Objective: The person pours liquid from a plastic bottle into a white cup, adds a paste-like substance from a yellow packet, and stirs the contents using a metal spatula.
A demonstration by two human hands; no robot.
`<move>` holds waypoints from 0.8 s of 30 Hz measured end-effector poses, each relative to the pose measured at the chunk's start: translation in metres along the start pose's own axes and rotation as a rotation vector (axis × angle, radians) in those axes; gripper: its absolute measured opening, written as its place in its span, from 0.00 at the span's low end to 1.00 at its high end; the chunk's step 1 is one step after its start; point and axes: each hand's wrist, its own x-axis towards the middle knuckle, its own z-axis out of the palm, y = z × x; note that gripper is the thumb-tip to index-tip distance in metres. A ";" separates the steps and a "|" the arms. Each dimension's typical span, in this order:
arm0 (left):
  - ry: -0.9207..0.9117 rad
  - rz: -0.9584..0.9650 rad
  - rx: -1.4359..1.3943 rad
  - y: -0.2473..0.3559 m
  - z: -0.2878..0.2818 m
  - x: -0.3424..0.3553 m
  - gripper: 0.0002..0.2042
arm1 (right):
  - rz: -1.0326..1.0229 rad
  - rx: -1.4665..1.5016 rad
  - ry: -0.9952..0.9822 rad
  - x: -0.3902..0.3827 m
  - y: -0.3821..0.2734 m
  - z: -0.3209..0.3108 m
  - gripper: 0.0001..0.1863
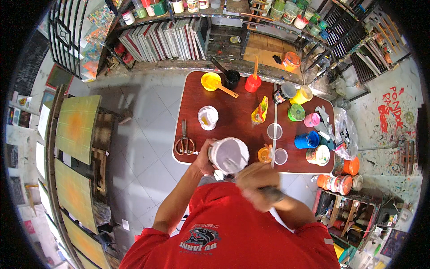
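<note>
My left hand point(206, 157) grips the side of a white tub point(242, 146) with pale grey-lilac paint inside. The tub is tilted toward me at the near edge of the table. My right hand point(256, 181), smeared by motion, is closed round a dark-handled tool point(271, 193). The tool's other end seems to reach into the tub, though blur hides its shape. Just beyond the tub stands a second white tub point(208, 117) with yellowish residue. To the right of my hands sits a small orange cup point(264, 154), beside two clear round lids point(281, 156).
On the brown table point(237, 110) lie scissors point(184, 142) at left. Yellow point(211, 81), black, red point(253, 83), green point(296, 112), pink and blue point(307, 140) paint containers stand far and right. Painted yellow panels point(77, 123) lean at left; a shelf holds stacked frames point(163, 41).
</note>
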 end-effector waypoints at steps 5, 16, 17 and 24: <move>0.078 0.091 -0.082 0.002 0.023 -0.015 0.28 | 0.138 0.235 0.330 0.039 -0.051 -0.030 0.18; 0.034 0.142 -0.090 0.021 0.039 0.003 0.31 | 0.292 -0.787 -0.113 0.063 -0.099 -0.050 0.17; 0.029 0.163 -0.074 0.022 0.034 0.004 0.30 | 0.422 -0.842 -0.040 0.062 -0.105 -0.053 0.17; 0.077 0.234 -0.031 0.024 0.031 0.000 0.27 | 0.536 -1.530 -0.322 0.048 -0.113 -0.071 0.21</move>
